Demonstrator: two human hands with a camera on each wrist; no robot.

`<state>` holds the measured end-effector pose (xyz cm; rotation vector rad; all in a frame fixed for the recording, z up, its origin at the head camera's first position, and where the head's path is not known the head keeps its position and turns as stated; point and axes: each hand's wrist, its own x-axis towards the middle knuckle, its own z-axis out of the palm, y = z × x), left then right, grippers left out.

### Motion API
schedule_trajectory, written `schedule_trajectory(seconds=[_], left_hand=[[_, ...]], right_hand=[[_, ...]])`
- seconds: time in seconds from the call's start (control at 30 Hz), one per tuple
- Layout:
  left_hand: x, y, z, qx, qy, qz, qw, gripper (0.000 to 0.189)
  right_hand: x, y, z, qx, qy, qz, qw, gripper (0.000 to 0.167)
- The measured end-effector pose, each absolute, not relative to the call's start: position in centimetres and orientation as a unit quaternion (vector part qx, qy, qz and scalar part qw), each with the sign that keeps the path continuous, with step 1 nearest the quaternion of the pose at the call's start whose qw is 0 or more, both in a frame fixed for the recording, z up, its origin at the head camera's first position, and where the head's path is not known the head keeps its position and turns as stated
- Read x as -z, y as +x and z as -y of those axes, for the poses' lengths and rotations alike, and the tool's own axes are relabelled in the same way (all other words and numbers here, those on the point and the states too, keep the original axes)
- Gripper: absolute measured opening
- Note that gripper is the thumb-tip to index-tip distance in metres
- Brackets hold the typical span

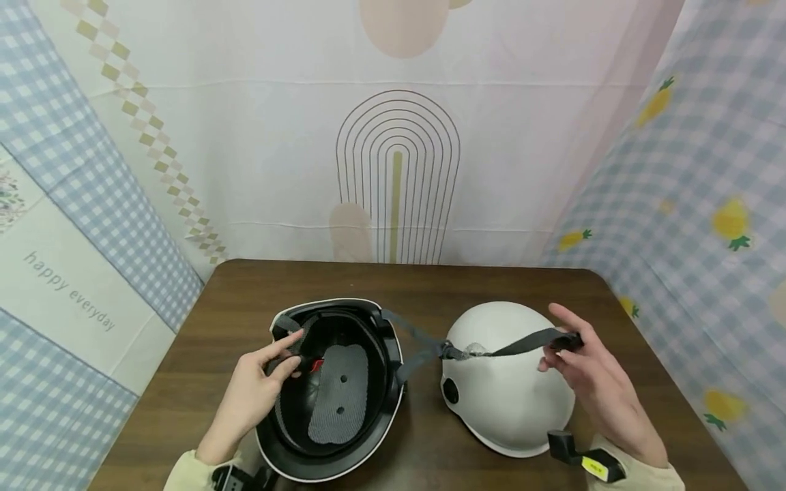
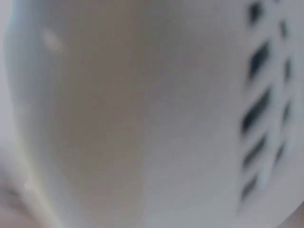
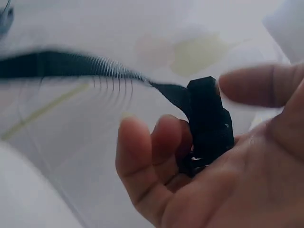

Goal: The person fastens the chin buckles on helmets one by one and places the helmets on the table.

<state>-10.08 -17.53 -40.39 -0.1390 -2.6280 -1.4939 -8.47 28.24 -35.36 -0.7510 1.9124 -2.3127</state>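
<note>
An upturned helmet [image 1: 338, 464] with a white shell and black lining lies on the table at the left. My left hand [image 1: 248, 392] is at its left rim, pinching a dark strap [image 1: 287, 324] between thumb and index finger; the exact grip is partly hidden. From the opposite rim a grey chin strap [image 1: 522, 343] stretches right to my right hand [image 1: 604, 389], whose curled fingers hold its black buckle [image 3: 209, 123]. In the right wrist view the thumb stands off the buckle's top. The left wrist view is filled by the blurred white helmet shell [image 2: 190, 118].
A second white helmet [image 1: 506, 402] sits dome-up on the brown wooden table [image 1: 424, 457], beneath the stretched strap. Behind the table hangs a patterned cloth [image 1: 276, 150]. Blue checked cloth [image 1: 688, 204] hangs at the sides.
</note>
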Motion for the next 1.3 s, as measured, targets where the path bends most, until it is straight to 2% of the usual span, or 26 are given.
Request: schedule_trajectory(seconds=[0.1,0.2,0.37,0.57,0.73,1.07,1.3], left_hand=[[40.2,-9.9,17.5,0.495,-0.065,0.863,0.085,0.033],[39.8,-9.8,17.4,0.498,-0.069,0.857,0.11,0.029],[39.0,-9.5,16.9,0.552,-0.034,0.827,0.1,0.025],[38.7,-9.4,16.2,0.626,-0.024,0.772,0.109,0.031],[39.0,-9.6,16.1,0.661,-0.068,0.739,0.112,0.03],[39.2,-9.9,16.7,0.711,-0.111,0.693,0.031,0.038],[38.7,-9.7,17.1,0.784,-0.083,0.615,-0.005,0.037]], right_hand=[[34.5,-8.6,-26.5,0.721,-0.24,-0.65,0.004,0.045],[33.9,-8.8,-24.3,0.67,-0.233,-0.704,-0.031,0.038],[33.6,-9.7,-20.8,0.6,-0.241,-0.76,-0.059,0.028],[33.8,-11.2,-17.2,0.62,-0.25,-0.741,-0.064,0.018],[34.0,-12.4,-14.2,0.669,-0.251,-0.7,-0.03,0.013],[35.5,-13.0,-8.1,0.712,-0.184,-0.677,0.012,0.027],[36.8,-13.0,-6.3,0.67,-0.212,-0.707,0.079,0.032]])
